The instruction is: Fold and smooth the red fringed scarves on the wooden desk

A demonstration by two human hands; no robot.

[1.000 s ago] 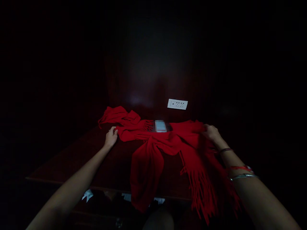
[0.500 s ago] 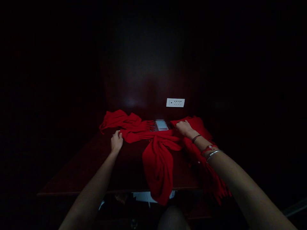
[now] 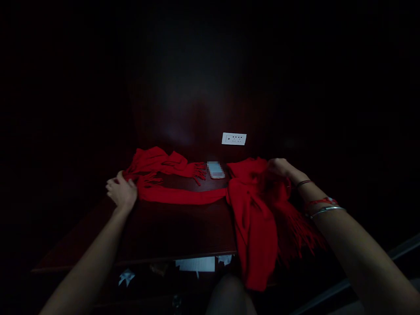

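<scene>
The red cloth lies across the worktop from centre left to centre right of the frame. It is matte and soft, vivid against the dark; whether it is one piece or more cannot be told. At left it bunches into loose folds with fringes; a narrow, flattened strip runs across the middle; at right a heap spills over the front edge, a broad fold and long tassels hanging down.

The hands are well apart. The right hand is closed on the heap at centre right, while the left hand touches the cloth at centre left, its grip unclear. A pale, blurred-out rectangular object lies between the left fringe and the heap.

The worktop is dark reddish-brown with a straight front edge. Below it, at bottom centre, are pale papers. Behind rises a dark, faintly glossy wall bearing a white socket plate. Deep shadow fills the frame's sides.
</scene>
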